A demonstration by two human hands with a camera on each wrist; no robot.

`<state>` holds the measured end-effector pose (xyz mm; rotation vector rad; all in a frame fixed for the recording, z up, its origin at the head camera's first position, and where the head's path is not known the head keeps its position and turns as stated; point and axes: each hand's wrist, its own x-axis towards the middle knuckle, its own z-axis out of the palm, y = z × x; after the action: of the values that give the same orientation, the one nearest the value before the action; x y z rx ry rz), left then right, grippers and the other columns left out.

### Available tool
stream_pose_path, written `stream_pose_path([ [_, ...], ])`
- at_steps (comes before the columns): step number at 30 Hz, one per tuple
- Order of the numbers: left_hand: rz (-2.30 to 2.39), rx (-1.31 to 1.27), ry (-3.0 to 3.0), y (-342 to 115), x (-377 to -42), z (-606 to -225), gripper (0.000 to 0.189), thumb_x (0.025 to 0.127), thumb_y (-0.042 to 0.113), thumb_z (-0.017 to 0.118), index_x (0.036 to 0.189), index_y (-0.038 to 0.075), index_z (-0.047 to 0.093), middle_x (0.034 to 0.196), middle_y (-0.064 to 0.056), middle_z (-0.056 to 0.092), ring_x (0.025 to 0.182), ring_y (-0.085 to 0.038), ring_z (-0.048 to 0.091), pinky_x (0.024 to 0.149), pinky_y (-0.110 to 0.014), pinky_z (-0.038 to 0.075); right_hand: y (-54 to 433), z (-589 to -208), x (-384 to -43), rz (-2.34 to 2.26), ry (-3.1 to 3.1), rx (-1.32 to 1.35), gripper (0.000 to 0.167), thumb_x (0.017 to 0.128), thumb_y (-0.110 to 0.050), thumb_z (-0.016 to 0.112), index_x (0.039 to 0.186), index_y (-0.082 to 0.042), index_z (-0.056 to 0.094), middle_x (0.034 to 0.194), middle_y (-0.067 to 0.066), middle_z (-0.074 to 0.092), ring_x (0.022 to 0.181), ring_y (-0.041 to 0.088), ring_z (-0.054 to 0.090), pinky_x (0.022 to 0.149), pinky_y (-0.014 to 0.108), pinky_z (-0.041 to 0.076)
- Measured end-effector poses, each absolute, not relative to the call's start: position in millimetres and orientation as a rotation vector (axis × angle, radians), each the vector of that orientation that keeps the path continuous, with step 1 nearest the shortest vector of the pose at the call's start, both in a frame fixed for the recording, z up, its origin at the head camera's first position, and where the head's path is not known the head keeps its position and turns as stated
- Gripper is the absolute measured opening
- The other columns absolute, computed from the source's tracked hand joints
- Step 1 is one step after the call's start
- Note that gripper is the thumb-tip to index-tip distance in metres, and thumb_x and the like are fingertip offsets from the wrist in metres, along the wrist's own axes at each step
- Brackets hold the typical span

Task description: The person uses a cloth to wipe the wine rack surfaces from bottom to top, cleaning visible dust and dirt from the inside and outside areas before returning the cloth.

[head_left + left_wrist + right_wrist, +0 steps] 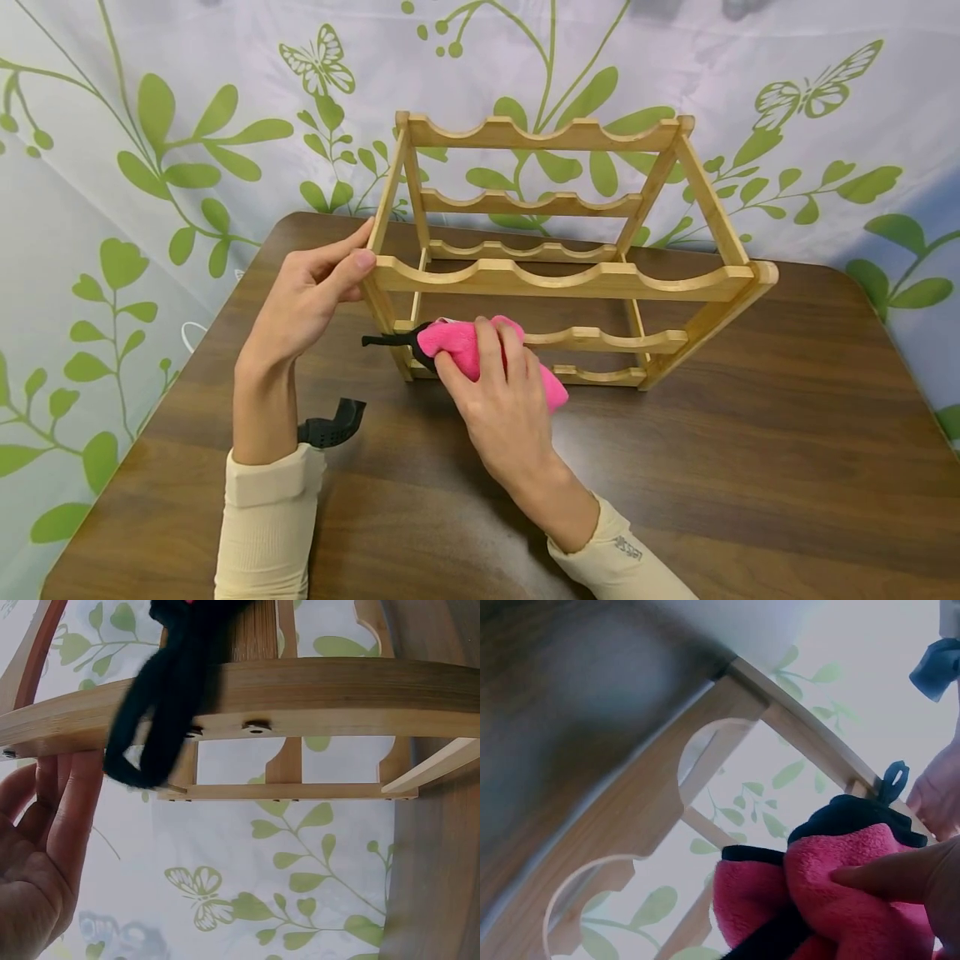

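Observation:
A light wooden wine rack (pixel 577 279) with scalloped rails stands on the table. My left hand (pixel 300 292) holds its upper left front corner, thumb at the end of the top front rail. In the left wrist view, the fingers of the left hand (pixel 52 840) lie against a wooden bar (pixel 300 690). My right hand (pixel 504 404) grips a bunched pink cloth (pixel 461 340) with black edging and a black hanging loop (pixel 386 340), in front of the rack's lower rails. In the right wrist view, a finger presses into the fluffy pink cloth (pixel 847 859).
The brown wooden table (pixel 712 467) carries the rack near its back edge. Behind it hangs a pale curtain (pixel 225 50) with green leaves and butterflies. A black device (pixel 333 425) shows at my left wrist.

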<state>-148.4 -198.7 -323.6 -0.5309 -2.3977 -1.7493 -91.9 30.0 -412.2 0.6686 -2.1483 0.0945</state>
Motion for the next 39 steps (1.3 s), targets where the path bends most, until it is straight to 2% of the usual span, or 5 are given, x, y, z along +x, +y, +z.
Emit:
stream_pose_path([
  [7,-1.791,-0.518,-2.374,-197,-149,-324,0.038,0.102,0.017,0.054,0.139,0.010,0.055,0.125,-0.018,0.063,0.095,-0.014,0.066,0.076,-0.025,0.056,34,-410,-91,0.117,-2.152,0.600,0.027,0.091,0.006,0.048,0.095,-0.016,0.064,0.103,0.021,0.055,0.100,0.038,0.055,0.064,0.040,0.052],
  [13,-1.793,-0.497,-2.371,-197,-150,-325,0.037,0.101,0.017,0.056,0.138,0.011,0.057,0.122,-0.016,0.065,0.094,-0.014,0.067,0.075,-0.025,0.056,38,-408,-90,0.123,-2.186,0.563,0.028,0.092,0.005,0.047,0.095,-0.017,0.065,0.101,0.021,0.054,0.096,0.038,0.054,0.054,0.038,0.054],
  [21,-1.780,-0.504,-2.367,-197,-150,-326,0.037,0.101,0.016,0.056,0.137,0.011,0.058,0.115,-0.002,0.069,0.093,-0.014,0.067,0.074,-0.025,0.056,46,-401,-86,0.126,-2.249,0.554,0.027,0.088,0.007,0.051,0.095,-0.016,0.063,0.100,0.020,0.055,0.098,0.037,0.055,0.043,0.037,0.051],
  [28,-1.819,-0.521,-2.332,-199,-150,-326,0.037,0.101,0.013,0.056,0.137,0.007,0.057,0.110,0.005,0.071,0.090,-0.013,0.068,0.073,-0.025,0.057,62,-386,-88,0.107,-2.343,0.707,0.023,0.082,0.007,0.058,0.093,-0.013,0.064,0.104,0.021,0.057,0.101,0.037,0.053,0.058,0.037,0.056],
  [39,-1.843,-0.528,-2.316,-198,-151,-326,0.036,0.100,0.012,0.057,0.136,0.007,0.058,0.106,0.005,0.072,0.089,-0.012,0.068,0.073,-0.024,0.057,79,-380,-93,0.154,-2.377,0.764,0.024,0.079,0.014,0.054,0.082,-0.010,0.057,0.092,0.018,0.050,0.090,0.035,0.048,0.039,0.031,0.039],
])
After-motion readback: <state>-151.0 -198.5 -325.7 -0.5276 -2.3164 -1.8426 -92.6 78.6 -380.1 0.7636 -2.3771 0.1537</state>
